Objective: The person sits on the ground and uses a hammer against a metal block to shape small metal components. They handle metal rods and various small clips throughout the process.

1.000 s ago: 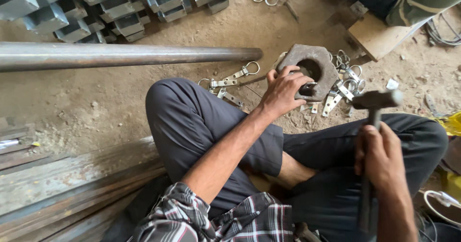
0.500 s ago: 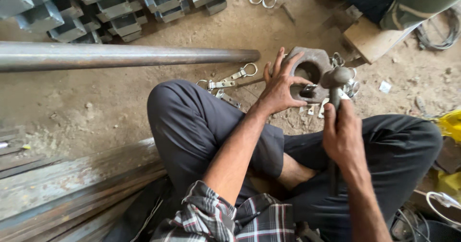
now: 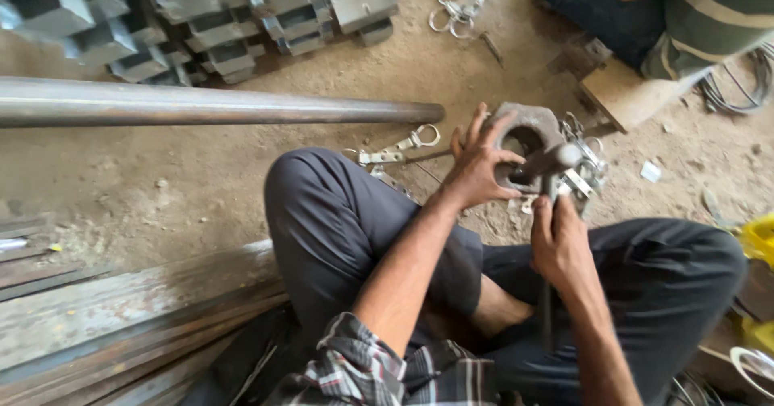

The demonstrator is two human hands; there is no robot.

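Looked down from head height at a person seated cross-legged on a dusty workshop floor. Gripped a hammer (image 3: 550,164) by its handle in the closed right hand (image 3: 560,245), with the head down at the hole of a heavy grey metal block (image 3: 538,125). Rested the left hand (image 3: 476,164) on the near edge of that block, fingers spread and uncurled, pressing rather than clasping. Appeared to be in the middle of the hammering work, at a blow. Could not make out what lay under the hammer head, so could not judge how much was done.

Showed the block as thick, rough and rounded at its corners, with one large round hole through the middle, lying flat on the ground just past the knees. Kept a heap of small bright metal fittings (image 3: 590,168) touching its right side, and a few more latches (image 3: 403,141) loose to its left; could not tell finished pieces from unfinished.

Also took in a long steel pipe (image 3: 218,109) across the floor, stacked grey metal channels (image 3: 201,19) beyond it, and another person (image 3: 693,19) seated at the top right.
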